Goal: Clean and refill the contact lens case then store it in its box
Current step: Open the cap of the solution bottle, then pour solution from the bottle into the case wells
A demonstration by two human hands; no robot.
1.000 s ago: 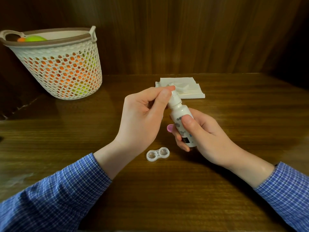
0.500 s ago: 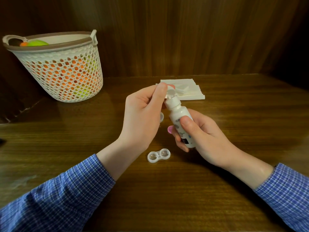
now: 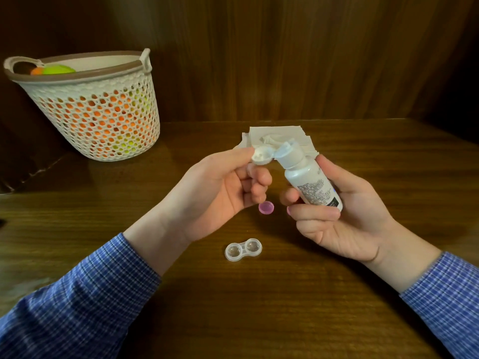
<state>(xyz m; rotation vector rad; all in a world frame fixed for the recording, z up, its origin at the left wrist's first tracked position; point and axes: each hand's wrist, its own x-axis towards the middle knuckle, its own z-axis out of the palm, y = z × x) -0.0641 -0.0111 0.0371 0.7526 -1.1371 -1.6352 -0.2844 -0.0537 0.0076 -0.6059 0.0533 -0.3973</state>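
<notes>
Both hands raised, fingers curled, gripping.

A dark wooden counter carries a clear, uncapped contact lens case near the front, a pink cap lying open side up just behind it, folded white tissues farther back, and a white mesh basket at the back left.

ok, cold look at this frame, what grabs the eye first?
Centre frame, the right hand grips a small white plastic solution bottle tilted left, while the left hand pinches its flipped-open white cap. Below them on the dark wooden table lies a clear two-well contact lens case, uncapped, with a pink round lid beyond it. Far left stands a white perforated basket.
</notes>
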